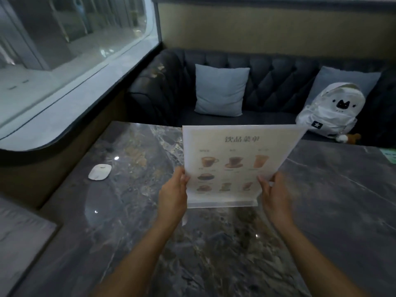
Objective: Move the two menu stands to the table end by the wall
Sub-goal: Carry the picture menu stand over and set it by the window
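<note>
A clear acrylic menu stand [233, 159] with a cream drinks menu, showing pictures of cups, stands upright in the middle of the dark marble table [128, 211], tilted a little to the right. My left hand [173, 194] grips its lower left edge and my right hand [273, 196] grips its lower right edge. Its clear base is at or just above the tabletop; I cannot tell which. At the far right edge of the table a green card [390, 154] shows partly; whether it is a second stand I cannot tell.
A small white flat object [100, 172] lies on the table's left part, near the wall with the window [64, 61]. Behind the table is a dark tufted sofa [276, 82] with two grey cushions and a white backpack [330, 112].
</note>
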`<control>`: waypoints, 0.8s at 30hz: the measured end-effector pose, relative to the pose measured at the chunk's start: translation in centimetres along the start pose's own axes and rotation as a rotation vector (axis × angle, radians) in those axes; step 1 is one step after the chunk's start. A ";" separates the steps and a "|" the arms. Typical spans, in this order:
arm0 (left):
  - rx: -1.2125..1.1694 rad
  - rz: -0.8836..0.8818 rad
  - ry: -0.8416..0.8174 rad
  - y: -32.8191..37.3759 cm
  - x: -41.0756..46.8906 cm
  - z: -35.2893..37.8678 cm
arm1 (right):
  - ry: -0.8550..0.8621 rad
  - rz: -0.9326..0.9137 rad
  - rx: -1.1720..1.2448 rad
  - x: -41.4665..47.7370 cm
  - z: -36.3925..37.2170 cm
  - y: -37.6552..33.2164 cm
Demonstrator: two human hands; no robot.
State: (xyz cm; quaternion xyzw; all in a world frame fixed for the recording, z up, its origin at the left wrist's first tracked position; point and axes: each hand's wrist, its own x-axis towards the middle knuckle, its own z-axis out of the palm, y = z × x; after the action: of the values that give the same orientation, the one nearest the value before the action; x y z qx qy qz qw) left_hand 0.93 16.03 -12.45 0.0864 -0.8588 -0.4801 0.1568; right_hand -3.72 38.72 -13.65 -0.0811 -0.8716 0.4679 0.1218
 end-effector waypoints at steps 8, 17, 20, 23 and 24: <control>-0.027 -0.106 0.158 -4.0 1.3 -9.4 | -0.171 -0.162 0.084 -0.5 8.8 -7.4; 0.060 -0.171 0.320 -9.5 1.4 -19.9 | -0.361 -0.269 0.092 -2.2 20.1 -15.4; 0.070 -0.193 0.371 -10.9 1.6 -22.5 | -0.418 -0.301 0.126 -2.6 23.4 -17.7; 0.076 -0.197 0.422 -12.0 1.8 -24.3 | -0.423 -0.361 0.147 -2.6 26.3 -19.7; 0.077 -0.205 0.437 -12.5 1.9 -24.8 | -0.447 -0.369 0.146 -2.6 27.3 -20.3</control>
State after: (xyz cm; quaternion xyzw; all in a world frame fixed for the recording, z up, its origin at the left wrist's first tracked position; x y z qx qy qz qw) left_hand 7.85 -10.85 -10.55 0.2809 -0.8087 -0.4304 0.2861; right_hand -9.68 5.20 -11.54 0.1927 -0.8408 0.5057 0.0155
